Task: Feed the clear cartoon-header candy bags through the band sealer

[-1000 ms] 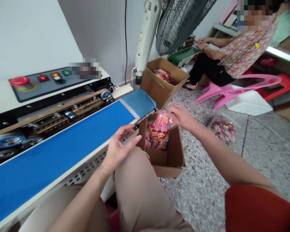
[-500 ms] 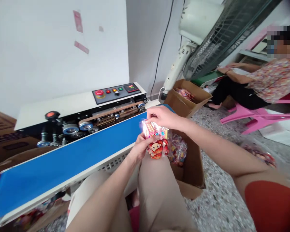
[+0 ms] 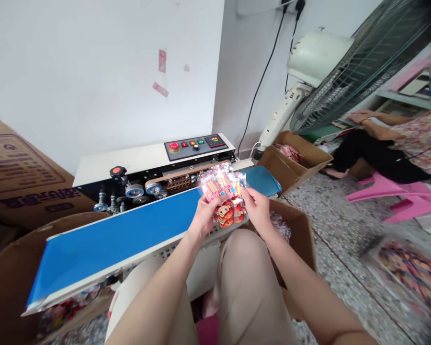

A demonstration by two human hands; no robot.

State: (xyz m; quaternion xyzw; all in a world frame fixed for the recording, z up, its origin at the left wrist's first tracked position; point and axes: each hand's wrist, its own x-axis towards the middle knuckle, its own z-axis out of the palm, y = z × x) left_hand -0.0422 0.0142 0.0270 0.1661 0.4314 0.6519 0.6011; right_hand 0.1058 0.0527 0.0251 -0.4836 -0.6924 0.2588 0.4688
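So on the left there's the blue belt (image 3: 122, 235), and next to that the left hand (image 3: 204, 214) grips the fanned packets (image 3: 225, 199) (shiny, pretty cartoonish stuff). They're held between both hands, by the belt's near edge. The right hand (image 3: 257, 207) pinches their right side. Further right, an open box (image 3: 302, 227) sits beside the knee (image 3: 244, 251).

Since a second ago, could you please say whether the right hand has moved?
Yes: against the blue end plate, the right hand has moved left, from beyond the plate's right edge.
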